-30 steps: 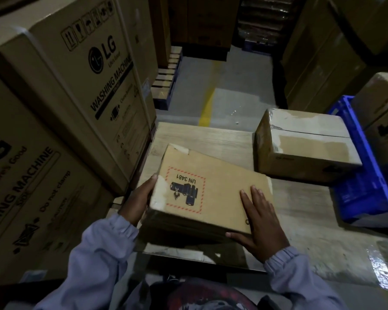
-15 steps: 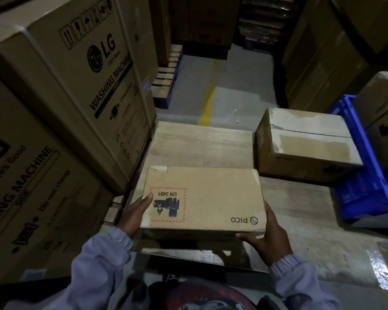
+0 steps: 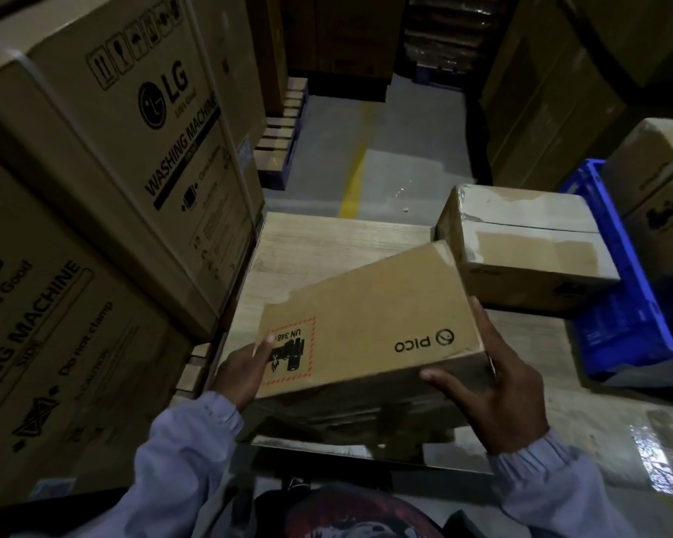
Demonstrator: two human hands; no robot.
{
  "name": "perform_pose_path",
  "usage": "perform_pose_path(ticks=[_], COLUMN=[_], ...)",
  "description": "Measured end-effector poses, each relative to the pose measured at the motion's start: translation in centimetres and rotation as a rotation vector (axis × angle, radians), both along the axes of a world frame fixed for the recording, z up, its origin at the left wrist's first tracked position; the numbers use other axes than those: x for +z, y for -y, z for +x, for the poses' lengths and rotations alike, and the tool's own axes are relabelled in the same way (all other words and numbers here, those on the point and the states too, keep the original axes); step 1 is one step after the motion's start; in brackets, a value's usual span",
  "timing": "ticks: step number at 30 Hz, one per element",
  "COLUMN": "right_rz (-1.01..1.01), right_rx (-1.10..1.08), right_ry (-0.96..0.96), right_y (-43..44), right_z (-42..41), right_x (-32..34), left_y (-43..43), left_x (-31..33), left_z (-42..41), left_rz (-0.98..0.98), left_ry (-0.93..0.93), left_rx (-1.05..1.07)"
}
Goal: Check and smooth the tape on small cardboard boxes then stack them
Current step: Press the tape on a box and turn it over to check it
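1. Box (image 3: 366, 328) is off the bench (image 3: 327, 238), held in both hands over its near half.
2. It is tilted: far right corner is high, near left corner is low. The top face shows "PICO" and a red-dashed "UN 3481" label, both upside down to the wearer.
3. Left hand (image 3: 245, 366) grips the box's left end. The thumb lies on the top face over the label edge. The fingers are under the box and hidden.
4. Right hand (image 3: 494, 394) grips the right end. The thumb is hooked along the near side, and the fingers (image 3: 482, 324) are wrapped up the end face.
5. A pale tape patch shows at the box's far right corner. The rest of the tape is too dim to read.
6. Second box (image 3: 529, 246) sits on the bench at far right. It has glossy clear tape over the top and its left corner.
7. The held box's raised corner overlaps the second box's near left corner in view. I cannot tell whether they touch.
8. Blue crate (image 3: 618, 324) is just right of the second box, with more cartons (image 3: 661, 180) in it.
9. Big LG washing machine cartons (image 3: 133, 149) are stacked along the left of the bench.
10. Grey floor with a yellow line (image 3: 352, 188) lies beyond the bench. A pallet (image 3: 284, 126) is at far left.
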State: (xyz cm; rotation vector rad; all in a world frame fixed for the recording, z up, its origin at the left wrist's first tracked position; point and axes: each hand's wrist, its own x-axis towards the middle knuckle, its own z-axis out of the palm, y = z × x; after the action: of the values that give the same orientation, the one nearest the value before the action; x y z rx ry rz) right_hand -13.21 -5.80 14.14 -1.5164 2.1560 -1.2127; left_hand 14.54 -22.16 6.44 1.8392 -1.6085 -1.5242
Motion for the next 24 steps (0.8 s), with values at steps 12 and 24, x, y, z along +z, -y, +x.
perform_pose_path(ticks=[12,24], right_rz=[0.002,0.324], right_rx=[0.323,0.309], right_ry=[-0.308,-0.37], right_y=[2.1,0.9], right_z=[4.3,0.3], right_x=[1.2,-2.3], left_y=[0.5,-0.8], left_x=[0.0,0.9], left_z=[-0.9,3.4], left_rz=[-0.282,-0.39], left_ry=[0.071,-0.16], left_rx=[-0.322,-0.632])
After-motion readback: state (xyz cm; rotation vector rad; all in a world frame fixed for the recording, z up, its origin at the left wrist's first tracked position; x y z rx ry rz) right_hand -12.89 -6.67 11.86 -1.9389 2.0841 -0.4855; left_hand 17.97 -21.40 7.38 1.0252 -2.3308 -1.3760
